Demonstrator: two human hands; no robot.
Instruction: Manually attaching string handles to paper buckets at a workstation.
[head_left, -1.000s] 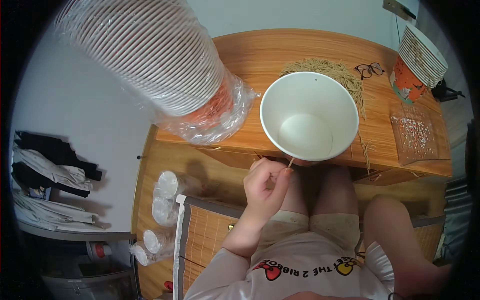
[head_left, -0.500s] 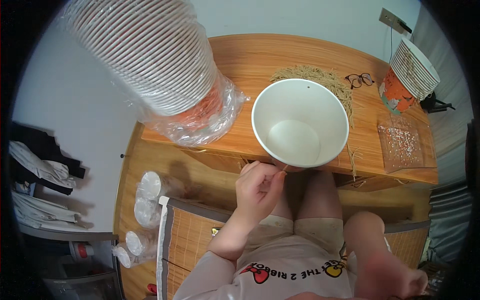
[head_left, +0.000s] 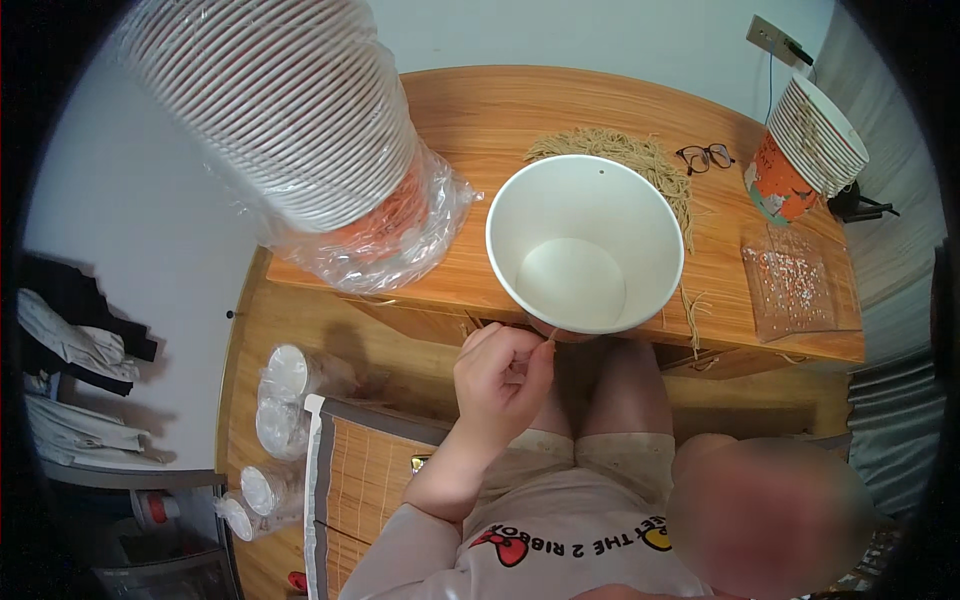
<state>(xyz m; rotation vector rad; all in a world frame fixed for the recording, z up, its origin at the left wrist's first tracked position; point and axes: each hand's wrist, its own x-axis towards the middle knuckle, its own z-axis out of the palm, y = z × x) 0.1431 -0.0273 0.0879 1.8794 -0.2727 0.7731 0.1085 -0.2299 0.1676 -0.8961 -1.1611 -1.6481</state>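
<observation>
A big round paper bucket [head_left: 560, 230], white inside, stands mouth up at the front edge of the desk. A small dark hole shows high in its far wall. Just below the near rim, my left hand [head_left: 503, 380] is closed, thumb and forefinger pinching a short bit of thin tan cord [head_left: 553, 336] against the bucket's side. How the cord meets the bucket is hidden. My right hand [head_left: 770, 520] is raised close at the lower right, smeared into a blur, so its fingers do not show. Behind the bucket lies a heap of tan cords [head_left: 625, 148].
A tall plastic-wrapped stack of buckets [head_left: 300, 120] stands on the desk's left. To the right are glasses [head_left: 706, 157], an orange bucket stack [head_left: 790, 165] with cords and a clear tray of small beads [head_left: 795, 290]. Wrapped white cup stacks [head_left: 290, 375] are on the floor.
The whole view has shifted slightly. My right arm has come up nearer and its hand is now blurred. My left hand keeps its pinch at the bucket's near rim.
</observation>
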